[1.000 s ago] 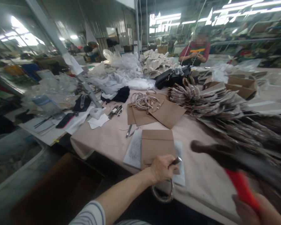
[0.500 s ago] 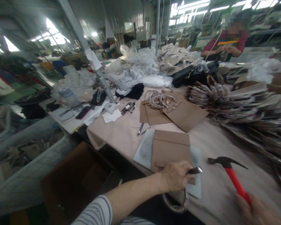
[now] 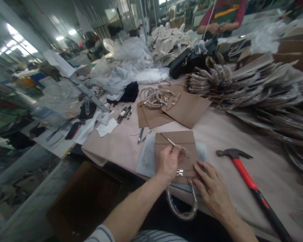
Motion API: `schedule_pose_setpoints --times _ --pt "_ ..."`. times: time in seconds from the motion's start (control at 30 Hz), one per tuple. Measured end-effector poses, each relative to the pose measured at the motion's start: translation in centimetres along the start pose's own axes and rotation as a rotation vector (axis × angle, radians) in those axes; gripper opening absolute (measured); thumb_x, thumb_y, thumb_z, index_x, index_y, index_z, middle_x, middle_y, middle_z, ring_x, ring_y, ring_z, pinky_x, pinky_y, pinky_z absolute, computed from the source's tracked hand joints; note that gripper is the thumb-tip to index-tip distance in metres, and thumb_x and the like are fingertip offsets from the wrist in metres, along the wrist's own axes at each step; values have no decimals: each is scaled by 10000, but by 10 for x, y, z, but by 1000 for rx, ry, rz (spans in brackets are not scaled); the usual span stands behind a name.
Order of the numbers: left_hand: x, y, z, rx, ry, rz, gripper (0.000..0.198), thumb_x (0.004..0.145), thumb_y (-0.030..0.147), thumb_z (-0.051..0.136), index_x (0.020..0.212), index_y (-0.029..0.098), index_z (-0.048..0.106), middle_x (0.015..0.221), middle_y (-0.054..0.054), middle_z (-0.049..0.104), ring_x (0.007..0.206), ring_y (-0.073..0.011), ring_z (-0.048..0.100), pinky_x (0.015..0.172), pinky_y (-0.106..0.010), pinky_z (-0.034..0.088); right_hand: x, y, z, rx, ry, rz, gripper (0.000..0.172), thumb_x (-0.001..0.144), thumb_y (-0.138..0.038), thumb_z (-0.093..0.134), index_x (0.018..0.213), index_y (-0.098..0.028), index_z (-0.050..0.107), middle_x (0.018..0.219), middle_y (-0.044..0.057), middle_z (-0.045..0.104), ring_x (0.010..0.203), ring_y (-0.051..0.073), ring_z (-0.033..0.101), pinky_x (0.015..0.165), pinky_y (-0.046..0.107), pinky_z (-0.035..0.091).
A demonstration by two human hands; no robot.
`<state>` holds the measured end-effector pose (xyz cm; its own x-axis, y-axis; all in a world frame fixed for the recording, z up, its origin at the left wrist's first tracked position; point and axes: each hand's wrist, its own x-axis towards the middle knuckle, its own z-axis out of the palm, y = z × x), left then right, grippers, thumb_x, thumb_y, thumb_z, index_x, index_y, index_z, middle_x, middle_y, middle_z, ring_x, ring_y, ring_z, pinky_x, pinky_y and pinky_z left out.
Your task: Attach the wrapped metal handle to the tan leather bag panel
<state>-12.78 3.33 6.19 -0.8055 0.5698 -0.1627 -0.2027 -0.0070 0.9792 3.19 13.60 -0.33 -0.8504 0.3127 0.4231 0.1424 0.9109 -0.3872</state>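
A brown panel [image 3: 187, 164] is lying on a pale slab [image 3: 146, 159] near the edge of the table [image 3: 111, 148]. Reading from the panel's centre, twelve pointing away from the wearer, a metal buckle [image 3: 179, 172] is sitting toward six, and a plastic-wrapped handle [image 3: 178, 213] is looping out beyond it. The left hand [image 3: 169, 163] is gripping a slim rod [image 3: 168, 140] over the panel, slanting from ten toward four; whether the tip is touching, I cannot tell. The right hand [image 3: 213, 183] is spreading thumb and fingers wide, fingertips touching the panel's edge around four. A claw hammer [image 3: 247, 178] is lying at three, its handle pointing between four and five. Loose brown pieces [image 3: 185, 107] are overlapping at twelve, and a stack with wrapped handles [image 3: 257, 90] is rising toward two.
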Motion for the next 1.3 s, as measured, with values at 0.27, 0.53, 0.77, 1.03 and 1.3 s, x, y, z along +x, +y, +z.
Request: schedule_pose_setpoints --times 0.27,0.53,0.77,1.03,1.3 --pt "24 32 -114 775 159 21 385 899 462 531 778 135 694 722 -55 708 685 -177 653 627 -239 480 2 -1 -3 20 10 5 386 1005 -300 451 1350 -145 527 1368 174 517 1250 385 453 960 615 469" --pt "39 45 -211 1466 397 -236 391 935 402 484 874 97 720 964 -226 702 949 -360 655 796 -404 470 5 -1 -4 -11 20 -25 383 1013 -311 424 1331 -133 541 1356 185 530 1236 394 463 932 602 470" --pt "-31 30 -133 1352 -133 450 164 959 274 559 1074 182 631 1109 -85 638 1035 -224 601 911 -334 498 22 -13 -18 -27 -65 -161 276 1010 -258 419 1162 -230 648 1144 97 652 981 301 557 809 483 456" --pt "-39 8 -85 1457 -448 509 61 918 201 610 892 168 566 964 -72 573 926 -233 550 718 -333 511 48 -6 -27 55 -370 -339 242 964 -132 441 1090 -206 633 970 80 615 815 221 548 690 343 464" --pt "-35 14 -103 1524 -652 763 100 874 106 529 953 124 587 952 -116 584 860 -251 524 660 -361 495 58 -14 -42 -27 -455 -468 288 935 -58 398 1074 -198 608 929 80 578 789 224 551 684 338 467"
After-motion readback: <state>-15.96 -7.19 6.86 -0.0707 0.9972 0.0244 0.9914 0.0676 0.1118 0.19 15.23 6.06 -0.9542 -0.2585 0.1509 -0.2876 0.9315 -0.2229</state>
